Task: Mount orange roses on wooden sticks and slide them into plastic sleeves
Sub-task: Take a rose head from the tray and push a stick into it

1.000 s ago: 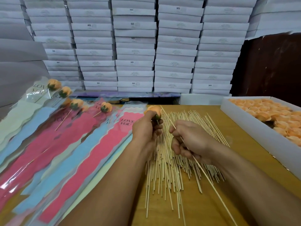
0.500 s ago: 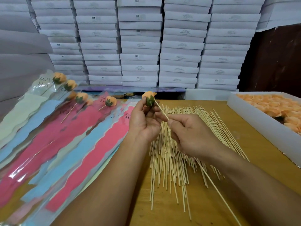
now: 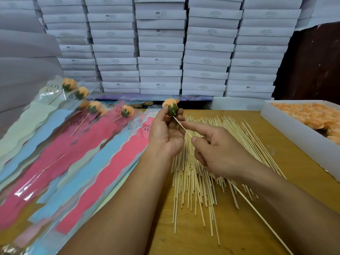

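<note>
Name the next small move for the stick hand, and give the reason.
Probably push the stick a little further into the rose's green base: its tip sits right at the base, the right hand pinches it, and the left hand holds the rose.

Your left hand (image 3: pixel 166 134) is raised above the table (image 3: pixel 239 227), palm toward you, fingertips pinching the orange rose (image 3: pixel 171 107). Your right hand (image 3: pixel 219 153) sits just right of it, thumb and curled fingers gripping a wooden stick (image 3: pixel 182 126), index finger extended. Both forearms reach in over the table.
</note>
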`<state>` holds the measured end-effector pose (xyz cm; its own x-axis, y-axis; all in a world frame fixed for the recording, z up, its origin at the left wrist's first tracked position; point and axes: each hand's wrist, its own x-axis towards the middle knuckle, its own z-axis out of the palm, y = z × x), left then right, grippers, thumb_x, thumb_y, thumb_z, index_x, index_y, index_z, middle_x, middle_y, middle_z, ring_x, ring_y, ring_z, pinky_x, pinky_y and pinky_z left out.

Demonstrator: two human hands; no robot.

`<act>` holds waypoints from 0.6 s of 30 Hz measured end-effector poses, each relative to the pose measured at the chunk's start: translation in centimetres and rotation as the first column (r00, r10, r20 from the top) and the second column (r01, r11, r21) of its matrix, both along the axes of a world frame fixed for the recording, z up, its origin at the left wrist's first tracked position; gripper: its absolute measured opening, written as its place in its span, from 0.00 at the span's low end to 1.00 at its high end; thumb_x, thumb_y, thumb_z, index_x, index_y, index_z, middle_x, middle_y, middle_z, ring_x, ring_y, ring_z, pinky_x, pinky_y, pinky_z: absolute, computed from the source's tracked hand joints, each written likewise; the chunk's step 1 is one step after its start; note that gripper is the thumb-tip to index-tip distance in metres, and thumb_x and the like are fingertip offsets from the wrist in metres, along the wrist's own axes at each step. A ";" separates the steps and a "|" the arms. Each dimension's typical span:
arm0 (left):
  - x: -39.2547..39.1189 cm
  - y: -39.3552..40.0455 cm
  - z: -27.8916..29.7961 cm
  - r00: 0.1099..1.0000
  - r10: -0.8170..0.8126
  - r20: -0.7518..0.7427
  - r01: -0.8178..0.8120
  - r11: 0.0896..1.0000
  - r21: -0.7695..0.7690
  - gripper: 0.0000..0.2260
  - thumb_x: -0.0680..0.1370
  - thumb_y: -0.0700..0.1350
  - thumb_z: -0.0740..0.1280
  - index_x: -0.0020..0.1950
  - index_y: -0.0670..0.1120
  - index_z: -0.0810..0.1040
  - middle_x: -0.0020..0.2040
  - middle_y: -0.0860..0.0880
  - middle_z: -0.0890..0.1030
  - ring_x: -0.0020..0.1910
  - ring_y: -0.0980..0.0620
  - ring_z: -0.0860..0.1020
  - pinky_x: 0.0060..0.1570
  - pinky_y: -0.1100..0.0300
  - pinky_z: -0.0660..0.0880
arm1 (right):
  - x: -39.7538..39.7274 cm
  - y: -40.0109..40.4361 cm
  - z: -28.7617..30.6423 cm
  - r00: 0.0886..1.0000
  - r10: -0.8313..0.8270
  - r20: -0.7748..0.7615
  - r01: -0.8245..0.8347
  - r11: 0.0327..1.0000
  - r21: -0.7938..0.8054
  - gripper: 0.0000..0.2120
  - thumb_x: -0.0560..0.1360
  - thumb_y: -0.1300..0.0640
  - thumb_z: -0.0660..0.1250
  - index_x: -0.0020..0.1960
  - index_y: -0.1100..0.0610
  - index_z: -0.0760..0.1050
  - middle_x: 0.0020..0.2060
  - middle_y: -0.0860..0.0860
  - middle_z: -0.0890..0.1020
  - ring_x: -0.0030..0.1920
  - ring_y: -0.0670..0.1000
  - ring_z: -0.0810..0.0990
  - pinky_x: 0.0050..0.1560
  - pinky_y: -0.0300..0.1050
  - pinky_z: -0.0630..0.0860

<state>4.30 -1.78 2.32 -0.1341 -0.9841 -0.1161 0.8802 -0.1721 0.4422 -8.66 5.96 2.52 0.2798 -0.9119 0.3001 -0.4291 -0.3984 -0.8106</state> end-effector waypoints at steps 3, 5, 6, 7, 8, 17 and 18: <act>0.0 0.0 0.0 1.000 0.002 0.005 -0.002 1.000 0.002 0.08 0.80 0.44 0.67 0.49 0.39 0.77 0.36 0.42 0.82 0.29 0.52 0.77 0.30 0.63 0.76 | -0.1 0.0 -0.1 1.000 -0.010 0.017 0.010 1.000 0.004 0.24 0.84 0.61 0.57 0.72 0.36 0.68 0.22 0.48 0.71 0.21 0.46 0.67 0.22 0.41 0.66; 0.0 0.0 -0.1 1.000 0.006 0.010 -0.006 1.000 0.002 0.08 0.80 0.45 0.67 0.52 0.39 0.77 0.37 0.42 0.82 0.30 0.53 0.77 0.30 0.64 0.76 | 0.0 -0.1 0.0 1.000 -0.023 0.017 0.023 1.000 0.008 0.24 0.84 0.61 0.57 0.74 0.39 0.68 0.22 0.48 0.71 0.21 0.46 0.67 0.21 0.41 0.66; 0.0 -0.1 -0.1 1.000 0.009 0.012 -0.009 1.000 0.001 0.08 0.80 0.45 0.67 0.53 0.40 0.77 0.37 0.43 0.82 0.29 0.53 0.78 0.31 0.64 0.77 | 0.0 -0.1 0.0 0.999 -0.028 0.017 0.028 1.000 0.011 0.24 0.84 0.61 0.57 0.74 0.39 0.68 0.22 0.49 0.71 0.21 0.46 0.67 0.21 0.41 0.66; 0.0 -0.1 -0.1 1.000 0.011 0.015 -0.011 1.000 0.000 0.08 0.80 0.45 0.67 0.52 0.39 0.77 0.36 0.43 0.82 0.29 0.53 0.78 0.31 0.64 0.77 | 0.0 -0.2 0.0 0.999 -0.031 0.017 0.031 0.999 0.013 0.24 0.84 0.61 0.57 0.74 0.40 0.68 0.22 0.49 0.71 0.21 0.46 0.67 0.22 0.41 0.66; 0.0 -0.1 -0.1 1.000 0.012 0.017 -0.012 1.000 0.000 0.08 0.80 0.45 0.67 0.51 0.39 0.77 0.36 0.43 0.82 0.29 0.53 0.79 0.31 0.64 0.77 | 0.0 -0.2 0.0 0.999 -0.033 0.015 0.033 0.999 0.014 0.24 0.84 0.61 0.57 0.75 0.40 0.68 0.23 0.49 0.71 0.21 0.47 0.67 0.22 0.41 0.66; 0.0 -0.2 -0.2 1.000 0.008 0.023 -0.008 1.000 -0.005 0.08 0.80 0.44 0.67 0.49 0.39 0.78 0.35 0.43 0.83 0.29 0.53 0.80 0.33 0.64 0.77 | -0.1 -0.1 0.0 0.999 -0.049 -0.010 0.049 0.999 0.006 0.24 0.84 0.61 0.57 0.75 0.40 0.67 0.23 0.50 0.71 0.22 0.47 0.67 0.22 0.42 0.66; 0.0 -0.2 -0.3 1.000 0.007 0.027 -0.007 1.000 -0.005 0.09 0.80 0.45 0.67 0.48 0.39 0.78 0.35 0.43 0.83 0.29 0.53 0.80 0.34 0.64 0.76 | -0.1 -0.1 0.0 0.999 -0.050 -0.011 0.050 0.999 0.004 0.24 0.84 0.61 0.57 0.75 0.40 0.67 0.23 0.50 0.71 0.22 0.47 0.67 0.22 0.42 0.66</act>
